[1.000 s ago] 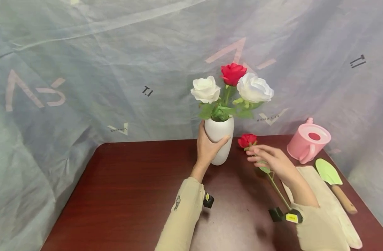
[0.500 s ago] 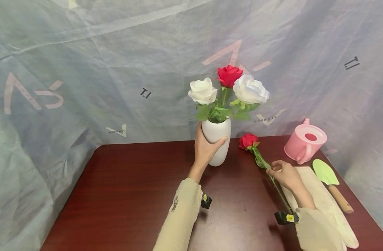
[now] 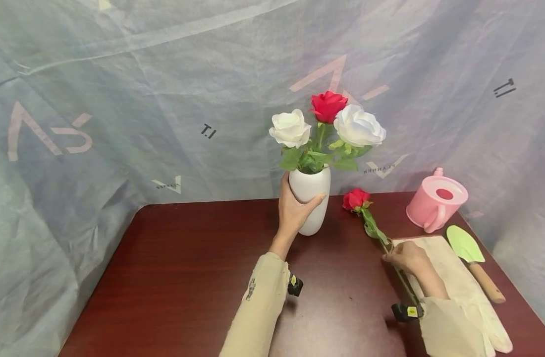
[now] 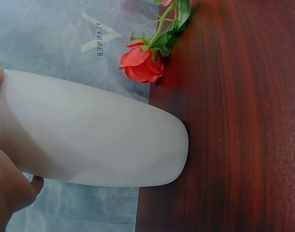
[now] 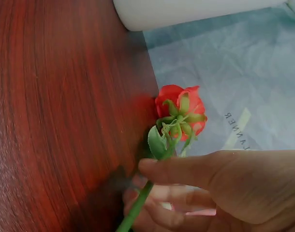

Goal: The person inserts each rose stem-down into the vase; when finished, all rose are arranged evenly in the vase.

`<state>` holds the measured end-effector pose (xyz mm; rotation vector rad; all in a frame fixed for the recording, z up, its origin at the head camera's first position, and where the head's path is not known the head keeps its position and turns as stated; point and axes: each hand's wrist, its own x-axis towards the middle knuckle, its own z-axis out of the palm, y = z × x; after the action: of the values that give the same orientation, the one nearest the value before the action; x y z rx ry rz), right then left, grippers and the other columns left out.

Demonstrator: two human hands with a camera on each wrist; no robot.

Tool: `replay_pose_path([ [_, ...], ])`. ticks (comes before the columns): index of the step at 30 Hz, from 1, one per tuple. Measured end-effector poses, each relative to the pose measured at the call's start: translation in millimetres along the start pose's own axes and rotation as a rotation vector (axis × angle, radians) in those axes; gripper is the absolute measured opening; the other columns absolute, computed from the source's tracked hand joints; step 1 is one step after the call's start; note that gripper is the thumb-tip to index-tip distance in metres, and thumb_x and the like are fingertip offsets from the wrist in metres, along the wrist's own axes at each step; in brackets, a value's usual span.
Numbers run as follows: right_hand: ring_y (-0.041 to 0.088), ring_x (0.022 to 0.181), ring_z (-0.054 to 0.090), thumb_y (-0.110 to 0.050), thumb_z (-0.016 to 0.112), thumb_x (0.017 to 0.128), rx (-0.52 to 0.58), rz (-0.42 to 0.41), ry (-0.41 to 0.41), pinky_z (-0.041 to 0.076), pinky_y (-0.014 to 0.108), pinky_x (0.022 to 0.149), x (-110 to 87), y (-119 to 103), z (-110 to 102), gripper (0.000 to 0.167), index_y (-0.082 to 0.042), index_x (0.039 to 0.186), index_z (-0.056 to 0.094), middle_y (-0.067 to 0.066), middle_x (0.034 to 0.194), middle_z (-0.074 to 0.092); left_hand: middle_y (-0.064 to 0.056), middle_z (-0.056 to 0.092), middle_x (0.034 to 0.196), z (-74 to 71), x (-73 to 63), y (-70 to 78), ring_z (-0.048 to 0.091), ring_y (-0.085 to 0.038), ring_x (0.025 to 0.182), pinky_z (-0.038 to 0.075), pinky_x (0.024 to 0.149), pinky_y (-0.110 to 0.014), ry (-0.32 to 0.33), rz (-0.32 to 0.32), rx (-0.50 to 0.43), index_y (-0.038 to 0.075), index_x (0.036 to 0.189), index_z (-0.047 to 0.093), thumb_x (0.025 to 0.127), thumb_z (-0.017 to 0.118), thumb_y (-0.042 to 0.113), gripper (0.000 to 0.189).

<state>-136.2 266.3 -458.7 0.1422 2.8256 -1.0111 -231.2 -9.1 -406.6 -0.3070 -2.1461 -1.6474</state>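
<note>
My left hand (image 3: 292, 210) grips the white vase (image 3: 316, 198), thumb across its front. Two white roses (image 3: 290, 128) and one red rose (image 3: 328, 107) stand in the vase with green leaves. In the left wrist view the smooth side of the vase (image 4: 104, 135) fills the middle. To the right of the vase, another red rose (image 3: 356, 199) lies slantwise at the table's back. My right hand (image 3: 410, 259) pinches its green stem below the leaves. Seen from the right wrist, the thumb lies over the stem (image 5: 137, 210) and the other fingers curl beneath.
A pink watering can (image 3: 436, 203) stands at the back right. Pale work gloves (image 3: 455, 282) lie under and beside the right forearm, with a green trowel (image 3: 466, 245) with a wooden handle at their right. Grey cloth (image 3: 188, 89) hangs behind the table (image 3: 188, 277).
My right hand has drawn back from near the lying rose's bloom, down along the stem, and now pinches it. The left hand keeps its grip on the vase.
</note>
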Motion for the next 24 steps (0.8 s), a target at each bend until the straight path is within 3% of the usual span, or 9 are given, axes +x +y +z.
replay_pose_path([
  [4,0.015,0.058,0.058,-0.008,0.063,0.085,0.221,-0.013,-0.11,0.051,0.031,0.052,1.0,3,2,0.018,0.008,0.078,0.063,0.007,0.065,0.063,0.009,0.043,0.131,-0.4,0.4,-0.2,0.049,-0.011,0.108,0.044,0.084,-0.039,-0.003,-0.005,-0.004,0.032,0.145,0.022,0.067,0.081,0.043,0.098],
  [7,0.015,0.068,0.062,-0.01,0.06,0.089,0.429,0.008,-0.197,0.053,0.031,0.062,0.4,7,1,0.023,0.012,0.093,0.064,0.009,0.078,0.067,0.008,0.043,0.131,-0.3,0.3,-0.1,0.049,-0.011,0.108,0.044,0.084,-0.04,-0.004,0.002,-0.007,0.031,0.145,0.023,0.068,0.081,0.043,0.098],
  [11,0.01,0.079,0.065,-0.014,0.059,0.092,0.757,0.026,-0.216,0.052,0.026,0.069,-2.9,10,1,0.02,-0.001,0.103,0.069,0.002,0.09,0.07,0.007,0.044,0.13,-0.5,0.4,-0.7,0.049,-0.012,0.108,0.044,0.084,-0.039,0.001,0.007,-0.004,0.03,0.145,0.024,0.068,0.081,0.041,0.097],
  [14,0.007,0.085,0.065,-0.01,0.052,0.096,1.013,-0.034,-0.192,0.05,0.023,0.072,-6.9,9,2,0.021,-0.016,0.099,0.072,-0.003,0.092,0.07,0.006,0.043,0.131,-0.8,0.1,-0.9,0.049,-0.012,0.108,0.045,0.083,-0.039,-0.002,0.001,0.001,0.03,0.145,0.023,0.068,0.081,0.041,0.097],
  [16,0.008,0.09,0.064,-0.008,0.045,0.099,1.181,-0.102,-0.221,0.049,0.022,0.075,-8.8,6,2,0.028,-0.018,0.1,0.072,-0.004,0.095,0.069,0.006,0.043,0.132,-0.9,0.0,-0.5,0.049,-0.013,0.109,0.045,0.083,-0.04,-0.005,-0.002,0.004,0.031,0.145,0.022,0.068,0.081,0.041,0.098],
  [19,0.012,0.096,0.063,-0.006,0.034,0.102,1.431,-0.185,-0.346,0.049,0.025,0.079,-10.7,-1,2,0.035,-0.012,0.106,0.069,0.0,0.099,0.068,0.006,0.041,0.134,-0.9,0.2,0.5,0.048,-0.013,0.111,0.044,0.084,-0.041,-0.012,-0.011,0.007,0.031,0.146,0.019,0.069,0.08,0.043,0.099],
  [24,0.016,0.091,0.061,-0.012,0.015,0.104,1.852,-0.278,-0.659,0.048,0.024,0.079,-13.7,-15,6,0.049,0.0,0.114,0.062,0.009,0.103,0.063,0.006,0.039,0.135,-0.6,0.0,0.8,0.047,-0.013,0.112,0.044,0.085,-0.042,-0.02,-0.026,0.017,0.031,0.147,0.018,0.07,0.079,0.045,0.099],
])
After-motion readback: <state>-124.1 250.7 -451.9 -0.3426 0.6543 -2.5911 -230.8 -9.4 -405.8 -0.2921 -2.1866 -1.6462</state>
